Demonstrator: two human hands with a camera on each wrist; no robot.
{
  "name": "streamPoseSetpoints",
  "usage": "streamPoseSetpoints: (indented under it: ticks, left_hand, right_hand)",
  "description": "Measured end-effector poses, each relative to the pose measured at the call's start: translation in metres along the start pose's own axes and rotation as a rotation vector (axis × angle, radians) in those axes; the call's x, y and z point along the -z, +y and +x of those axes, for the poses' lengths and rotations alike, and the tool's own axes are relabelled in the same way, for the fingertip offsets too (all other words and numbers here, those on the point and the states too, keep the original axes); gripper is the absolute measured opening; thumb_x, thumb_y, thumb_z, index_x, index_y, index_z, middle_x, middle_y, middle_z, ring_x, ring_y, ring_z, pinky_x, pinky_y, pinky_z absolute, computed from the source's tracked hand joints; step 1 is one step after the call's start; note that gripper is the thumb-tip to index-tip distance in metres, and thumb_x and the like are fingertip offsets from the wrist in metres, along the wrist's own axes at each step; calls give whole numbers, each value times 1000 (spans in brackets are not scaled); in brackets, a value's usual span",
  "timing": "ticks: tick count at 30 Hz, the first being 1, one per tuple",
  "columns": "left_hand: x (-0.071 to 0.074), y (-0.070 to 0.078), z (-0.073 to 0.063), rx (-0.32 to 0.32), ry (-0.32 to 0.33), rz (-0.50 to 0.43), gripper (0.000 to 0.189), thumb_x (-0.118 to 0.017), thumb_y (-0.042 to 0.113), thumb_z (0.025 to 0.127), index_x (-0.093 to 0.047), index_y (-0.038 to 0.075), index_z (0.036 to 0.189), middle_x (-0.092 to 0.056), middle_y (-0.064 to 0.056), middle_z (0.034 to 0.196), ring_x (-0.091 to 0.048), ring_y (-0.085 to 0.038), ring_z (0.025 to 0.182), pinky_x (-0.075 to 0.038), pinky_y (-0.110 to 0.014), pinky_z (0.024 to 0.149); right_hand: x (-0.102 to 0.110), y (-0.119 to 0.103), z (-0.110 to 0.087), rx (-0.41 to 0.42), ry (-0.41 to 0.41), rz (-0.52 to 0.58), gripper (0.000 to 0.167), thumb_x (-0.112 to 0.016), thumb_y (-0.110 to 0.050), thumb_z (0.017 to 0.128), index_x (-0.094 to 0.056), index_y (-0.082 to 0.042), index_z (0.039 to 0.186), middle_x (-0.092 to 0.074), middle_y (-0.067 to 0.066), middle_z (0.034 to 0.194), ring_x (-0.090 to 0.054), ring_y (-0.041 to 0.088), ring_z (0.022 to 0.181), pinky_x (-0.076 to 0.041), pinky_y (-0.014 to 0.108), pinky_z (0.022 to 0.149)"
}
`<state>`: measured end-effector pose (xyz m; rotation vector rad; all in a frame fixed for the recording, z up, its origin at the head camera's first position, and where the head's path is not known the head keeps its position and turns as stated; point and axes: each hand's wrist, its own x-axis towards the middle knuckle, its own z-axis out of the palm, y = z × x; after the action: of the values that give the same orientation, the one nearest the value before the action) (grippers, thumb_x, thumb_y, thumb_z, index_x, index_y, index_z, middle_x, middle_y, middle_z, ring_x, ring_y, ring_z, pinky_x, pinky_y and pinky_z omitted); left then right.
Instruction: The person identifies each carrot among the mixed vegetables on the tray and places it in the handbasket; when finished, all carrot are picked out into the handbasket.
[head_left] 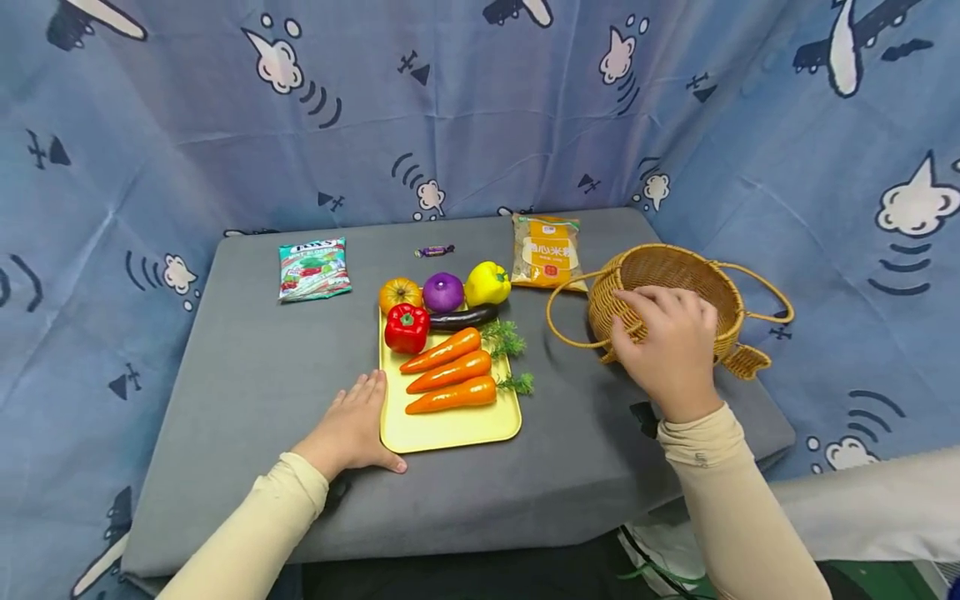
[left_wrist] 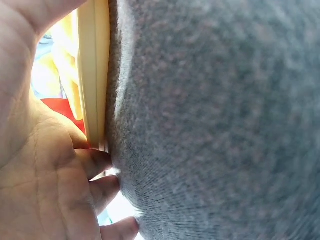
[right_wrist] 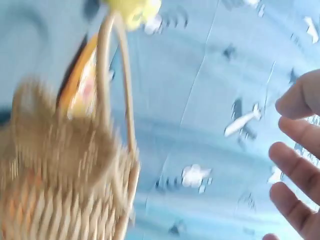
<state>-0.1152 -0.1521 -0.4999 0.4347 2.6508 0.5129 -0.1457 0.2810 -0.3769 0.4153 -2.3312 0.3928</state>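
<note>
My left hand (head_left: 356, 425) lies on the table with its fingers extended along the left side of a yellow tray (head_left: 450, 434); the left wrist view shows the palm beside the tray's rim (left_wrist: 94, 75). On the tray are three carrots (head_left: 454, 396), a red bell pepper (head_left: 407, 328), an eggplant (head_left: 462, 318), a small pumpkin (head_left: 400, 294), a purple round vegetable (head_left: 443, 292) and a yellow bell pepper (head_left: 487, 283). Over a wicker basket (head_left: 660, 255) hovers my right hand (head_left: 671, 346), fingers loosely bent and holding nothing. In the right wrist view an orange blur shows at the basket.
A bag with a yellow-orange label (head_left: 550, 250) stands behind the basket's left handle. A green snack bag (head_left: 314, 270) lies at the back left, and a small purple-wrapped candy (head_left: 435, 251) lies at the back middle. Blue patterned curtain (head_left: 480, 108) hangs behind the grey table (head_left: 262, 400).
</note>
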Motion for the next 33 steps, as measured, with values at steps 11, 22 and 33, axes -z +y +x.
streamPoseSetpoints:
  ticks: [11, 22, 33]
  left_hand:
    - [-1, 0, 1, -3, 17, 22, 154, -99, 63, 62, -12, -11, 166, -19, -29, 172, -19, -47, 159, -21, -65, 124]
    - [-1, 2, 0, 12, 8, 42, 154, -98, 66, 62, -13, -11, 166, -21, -29, 172, -21, -47, 158, -24, -65, 123]
    - [0, 3, 1, 9, 10, 40, 154, -97, 66, 62, -12, -11, 166, -20, -29, 172, -20, -47, 158, -25, -65, 123]
  right_hand:
    - [-47, -69, -29, 236, -286, 83, 29, -84, -21, 89, -83, -15, 116, -74, 9, 115, -62, 36, 108, -42, 63, 95]
    - [-93, -105, -50, 280, -569, 51, 35, -87, -29, 89, -81, -20, 123, -72, 4, 122, -60, 29, 114, -43, 56, 100]
    - [-109, -107, -58, 287, -632, 45, 39, -86, -28, 89, -80, -17, 126, -72, 5, 122, -61, 28, 114, -45, 55, 97]
